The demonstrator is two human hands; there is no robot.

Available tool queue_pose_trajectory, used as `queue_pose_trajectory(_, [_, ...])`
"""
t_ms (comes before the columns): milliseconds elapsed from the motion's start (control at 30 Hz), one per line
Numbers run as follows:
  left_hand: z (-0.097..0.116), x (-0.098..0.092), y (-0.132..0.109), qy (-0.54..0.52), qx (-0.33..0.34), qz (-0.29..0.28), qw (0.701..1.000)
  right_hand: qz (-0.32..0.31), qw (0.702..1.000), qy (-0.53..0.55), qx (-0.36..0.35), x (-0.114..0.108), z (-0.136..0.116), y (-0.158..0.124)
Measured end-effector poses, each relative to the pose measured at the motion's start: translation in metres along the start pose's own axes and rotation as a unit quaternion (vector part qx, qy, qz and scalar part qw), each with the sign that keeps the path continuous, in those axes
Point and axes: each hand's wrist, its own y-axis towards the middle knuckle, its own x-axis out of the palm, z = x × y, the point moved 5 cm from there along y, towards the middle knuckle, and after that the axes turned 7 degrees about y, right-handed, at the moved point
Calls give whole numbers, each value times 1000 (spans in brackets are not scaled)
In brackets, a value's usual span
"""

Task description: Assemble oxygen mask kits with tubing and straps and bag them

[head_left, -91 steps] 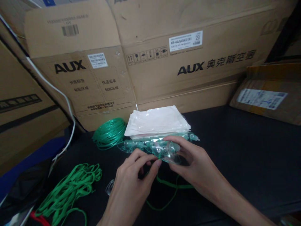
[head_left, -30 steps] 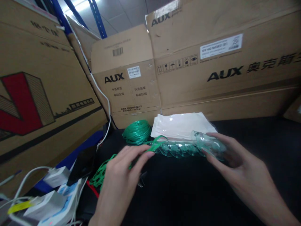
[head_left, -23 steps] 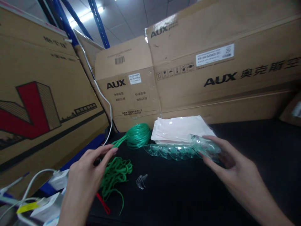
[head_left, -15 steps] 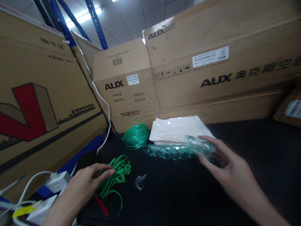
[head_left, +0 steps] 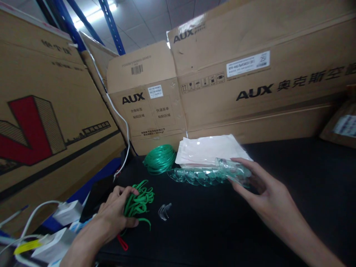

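**A:** Any containers here, and what's in them?

**B:** Big brown cardboard boxes (head_left: 250, 74) stand closed along the back of the matte black tabletop (head_left: 222, 230), so nothing inside them shows. In front of them lies a stack of flat, glossy white plastic pouches (head_left: 208, 150). I cannot tell what they hold.

**A:** What has the left hand got?

**B:** The left hand (head_left: 115, 213) has its fingers curled tight round a bundle of flat green elastic straps (head_left: 139, 200). It is a loose, looping tangle at the near left of the table.

**A:** And the right?

**B:** The right hand (head_left: 264, 191) is half open, with thumb and fingertips pinching a clear green-tinted plastic mask (head_left: 236, 171), thin-walled and cupped. That mask sits at the right end of a row of nested clear masks (head_left: 194, 177), which lies just in front of the pouches.

**A:** Anything else close by?

**B:** A round, shiny coil of thin green tubing (head_left: 160, 158) rests just left of the pouches. A small bent clear plastic clip (head_left: 164, 211) lies near the straps without touching them. A white cable (head_left: 124, 122) hangs down in front of the boxes.
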Motion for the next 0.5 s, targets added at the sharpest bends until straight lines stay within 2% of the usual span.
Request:
queue_pose_trajectory(233, [18, -4, 9, 55, -17, 2, 998, -16, 1000, -10, 15, 0, 0, 0])
queue_pose_trajectory(333, [20, -4, 9, 49, 3, 13, 999, -32, 999, 1, 16, 4, 0, 0])
queue_pose_trajectory(433, [31, -13, 5, 8, 47, 84, 995, -62, 998, 4, 14, 11, 0, -1])
queue_pose_trajectory(500, [54, -25, -2, -58, 93, 149, 983, -81, 997, -1, 7, 15, -2, -3])
